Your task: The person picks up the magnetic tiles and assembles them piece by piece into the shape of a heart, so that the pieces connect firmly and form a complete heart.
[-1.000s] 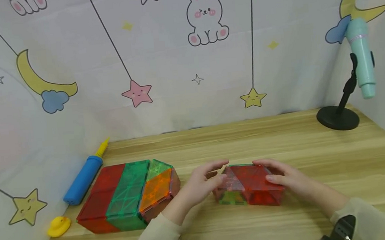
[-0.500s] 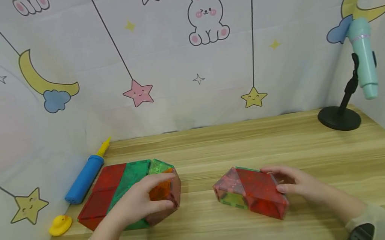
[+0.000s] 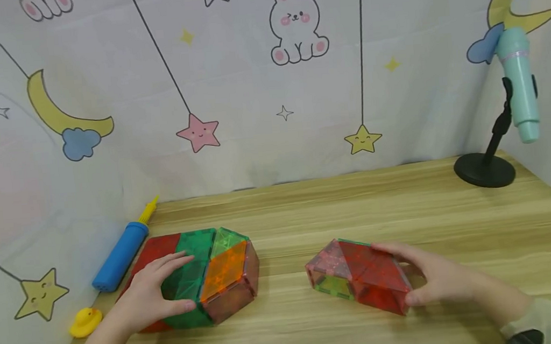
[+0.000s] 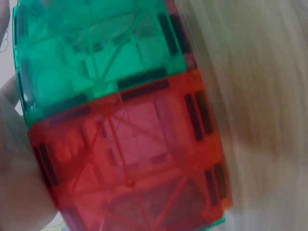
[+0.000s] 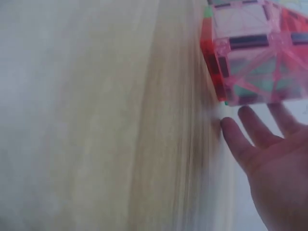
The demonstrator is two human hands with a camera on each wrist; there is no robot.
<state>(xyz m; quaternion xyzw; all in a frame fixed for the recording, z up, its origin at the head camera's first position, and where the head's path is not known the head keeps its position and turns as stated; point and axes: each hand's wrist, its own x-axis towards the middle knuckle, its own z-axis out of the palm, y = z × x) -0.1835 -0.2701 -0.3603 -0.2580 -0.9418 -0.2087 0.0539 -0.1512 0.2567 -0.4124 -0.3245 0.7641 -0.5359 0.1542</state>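
A larger block built of see-through magnetic tiles [image 3: 226, 271], in red, green and orange, lies on the left of the table. My left hand [image 3: 142, 301] spreads over its red and green part, thumb and fingers wide apart. Close up in the left wrist view are a red tile [image 4: 130, 163] and a green tile [image 4: 96, 57] of it. A smaller tile block [image 3: 375, 272], red and pink with a green side, sits slantwise to the right. At its right end is my right hand [image 3: 441, 277], thumb near the front corner and fingers reaching behind. The right wrist view shows those fingers [image 5: 236, 137] extended beside a pink tile [image 5: 262, 74].
Left of the larger block lie a blue hand pump [image 3: 121, 257] with a yellow nozzle and a yellow rubber duck [image 3: 85, 322]. A mint microphone [image 3: 518, 85] stands on a black round-based stand [image 3: 484, 169] at the back right. A patterned curtain [image 3: 249, 87] hangs behind the wooden table [image 3: 288, 333].
My left hand has left the smaller block and moved left onto the larger one. The smaller block has turned, its right end toward me. My right thumb has slid off its top to the corner.
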